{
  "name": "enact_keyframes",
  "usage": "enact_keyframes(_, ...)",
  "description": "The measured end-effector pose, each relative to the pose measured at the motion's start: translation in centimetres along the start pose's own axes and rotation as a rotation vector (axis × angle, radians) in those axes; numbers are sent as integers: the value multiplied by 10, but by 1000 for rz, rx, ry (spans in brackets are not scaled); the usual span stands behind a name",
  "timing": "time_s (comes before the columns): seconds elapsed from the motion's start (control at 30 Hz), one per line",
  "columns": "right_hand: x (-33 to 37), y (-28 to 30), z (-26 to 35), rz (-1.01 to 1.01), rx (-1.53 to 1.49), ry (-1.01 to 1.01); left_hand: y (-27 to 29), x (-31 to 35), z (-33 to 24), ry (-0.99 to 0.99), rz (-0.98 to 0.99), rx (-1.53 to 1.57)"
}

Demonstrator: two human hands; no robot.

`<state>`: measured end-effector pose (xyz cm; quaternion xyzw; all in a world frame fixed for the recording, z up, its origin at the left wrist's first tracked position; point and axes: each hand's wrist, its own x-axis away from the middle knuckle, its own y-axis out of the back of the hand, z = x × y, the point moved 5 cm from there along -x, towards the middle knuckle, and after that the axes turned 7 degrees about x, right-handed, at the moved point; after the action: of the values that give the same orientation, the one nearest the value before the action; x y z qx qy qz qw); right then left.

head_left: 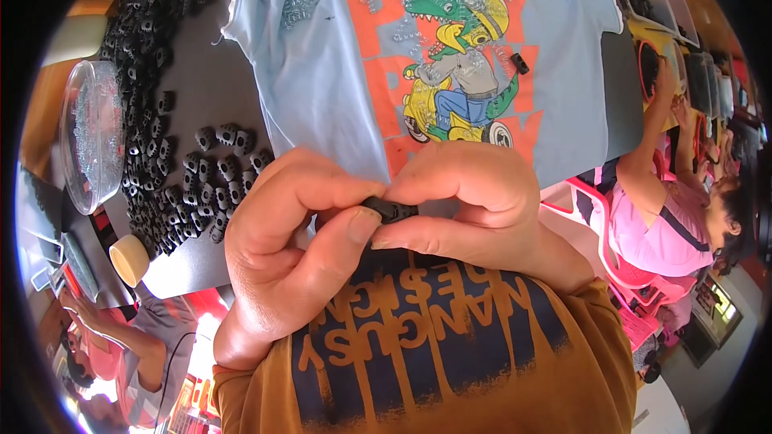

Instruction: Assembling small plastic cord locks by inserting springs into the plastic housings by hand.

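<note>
left hand (277,253): grip closing on small black plastic piece (390,210), thumb and fingers pinching its left end
right hand (466,209): grip closing on same piece from the right, fingertips meeting the left hand's
black piece: sitting between both hands, held above the counter's near edge, mostly hidden by fingers
counter (201,88): dark surface, carrying everything beyond the hands
loose black pieces (205,185): lying scattered near the counter's left edge, pile (149,16) running toward far left corner
light blue shirt (418,40): lying flat mid-counter, cartoon print showing
clear plastic lid (92,133): sitting at left edge
other people: sitting well apart at right and lower left
</note>
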<state>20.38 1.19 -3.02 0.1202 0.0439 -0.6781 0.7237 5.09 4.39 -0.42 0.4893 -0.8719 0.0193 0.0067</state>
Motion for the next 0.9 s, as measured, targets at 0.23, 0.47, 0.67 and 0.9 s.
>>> enact_keyframes(0.23, -3, 0, 6, 53, -3, 45, 7, 0, -4, 15, -1, 22)
enact_keyframes(0.47, 0, 3, 9, 150, -17, 12, 8, -1, -6, 14, -18, -81)
enact_keyframes(0.67, 4, 2, 9, 182, 61, 4, 0, -4, -11, -264, 71, -375)
enact_keyframes(0.9, 5, 3, 9, 138, 142, -3, -7, -2, -13, -342, 84, -523)
